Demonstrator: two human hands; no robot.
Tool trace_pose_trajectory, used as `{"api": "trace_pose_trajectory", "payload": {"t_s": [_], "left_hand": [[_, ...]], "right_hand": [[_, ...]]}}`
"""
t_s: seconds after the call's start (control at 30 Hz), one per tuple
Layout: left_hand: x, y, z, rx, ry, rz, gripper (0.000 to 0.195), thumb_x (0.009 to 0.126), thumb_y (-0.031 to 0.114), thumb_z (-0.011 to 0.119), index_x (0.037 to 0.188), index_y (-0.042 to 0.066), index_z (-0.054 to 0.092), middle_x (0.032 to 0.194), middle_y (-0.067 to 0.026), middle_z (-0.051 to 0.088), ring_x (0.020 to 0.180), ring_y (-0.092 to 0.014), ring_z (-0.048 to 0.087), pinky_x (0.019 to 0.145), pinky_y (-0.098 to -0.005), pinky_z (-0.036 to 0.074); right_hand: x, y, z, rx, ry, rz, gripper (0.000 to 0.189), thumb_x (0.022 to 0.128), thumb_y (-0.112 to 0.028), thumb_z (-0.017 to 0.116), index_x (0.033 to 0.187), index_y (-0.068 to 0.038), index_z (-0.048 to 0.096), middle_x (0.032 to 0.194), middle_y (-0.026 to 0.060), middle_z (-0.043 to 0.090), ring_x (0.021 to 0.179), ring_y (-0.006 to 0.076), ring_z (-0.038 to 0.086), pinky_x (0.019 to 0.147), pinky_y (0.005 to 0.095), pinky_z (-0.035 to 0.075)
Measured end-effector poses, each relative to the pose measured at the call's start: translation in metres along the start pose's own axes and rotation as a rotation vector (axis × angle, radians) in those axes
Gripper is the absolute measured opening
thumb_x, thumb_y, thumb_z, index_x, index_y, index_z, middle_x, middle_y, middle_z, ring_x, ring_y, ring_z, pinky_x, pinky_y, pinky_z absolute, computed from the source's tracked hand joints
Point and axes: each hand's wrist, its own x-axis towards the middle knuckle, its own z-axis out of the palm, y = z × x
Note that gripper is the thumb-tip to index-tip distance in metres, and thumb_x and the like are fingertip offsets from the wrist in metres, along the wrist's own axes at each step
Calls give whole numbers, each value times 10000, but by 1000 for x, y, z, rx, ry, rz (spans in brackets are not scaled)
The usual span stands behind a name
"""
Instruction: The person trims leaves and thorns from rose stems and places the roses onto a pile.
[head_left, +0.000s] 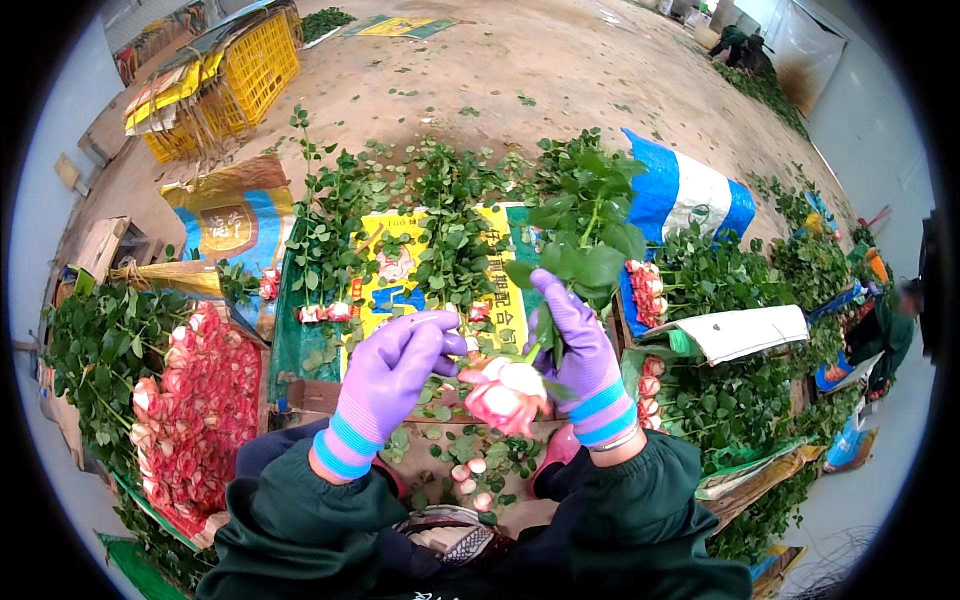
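Observation:
My right hand (574, 349), in a purple glove, is closed around the stem of a pink and white rose (508, 395). Its bloom hangs down toward me, and its green leaves (589, 232) point away. Left of the bloom is my left hand (405, 367), also gloved, with its fingers curled; whether anything thin lies between the fingertips cannot be told. Beyond both hands, rose stems (450, 247) lie in rows on a green and yellow printed sheet (501, 304), their blooms toward me.
A large stack of pink roses (199, 412) stands at the left. More rose bundles (649, 296) lie at the right by a blue and white sheet (694, 191). Yellow crates (262, 71) stand far left. Cut leaves litter the floor; a person (885, 330) is at the far right.

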Motion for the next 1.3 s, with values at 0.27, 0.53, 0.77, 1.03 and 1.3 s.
{"api": "trace_pose_trajectory", "payload": {"t_s": [0.27, 0.53, 0.77, 1.03, 1.3], "left_hand": [[1, -4, 22, 442, -24, 413, 482, 793, 106, 654, 1253, 33, 532, 863, -113, 657, 742, -209, 633, 669, -294, 499], [6, -33, 12, 676, -136, 556, 295, 719, 183, 709, 978, 76, 620, 828, -76, 628, 729, -286, 613, 671, -362, 479], [-4, -28, 22, 324, -231, 300, 353, 742, 164, 711, 1039, 35, 571, 924, -77, 629, 804, -221, 619, 706, -317, 499], [9, -29, 18, 649, -369, 904, 601, 715, 198, 649, 1286, 80, 503, 822, -92, 616, 691, -297, 594, 629, -397, 469], [-19, -77, 30, 1359, -853, 497, 529, 788, 244, 605, 1290, 125, 486, 774, -64, 608, 654, -270, 600, 624, -391, 451]], "right_hand": [[12, 11, 8, 386, 12, 137, 546, 852, 25, 511, 1377, -113, 448, 1005, -1, 561, 846, 67, 521, 719, 213, 456], [16, -3, 30, 644, -61, 230, 462, 989, -155, 430, 1414, 0, 334, 1194, 26, 537, 971, 121, 556, 876, 269, 470], [23, -10, 24, 1024, -182, 232, 520, 948, -253, 518, 1375, 12, 383, 941, 53, 559, 846, 140, 542, 774, 270, 449], [32, -23, -1, 429, -25, 390, 334, 922, -291, 581, 1143, -41, 564, 818, 19, 621, 671, 101, 553, 645, 257, 443], [3, 60, 2, -568, -501, 443, 242, 822, -304, 619, 907, -84, 671, 753, 104, 674, 731, 256, 648, 723, 370, 494]]}}
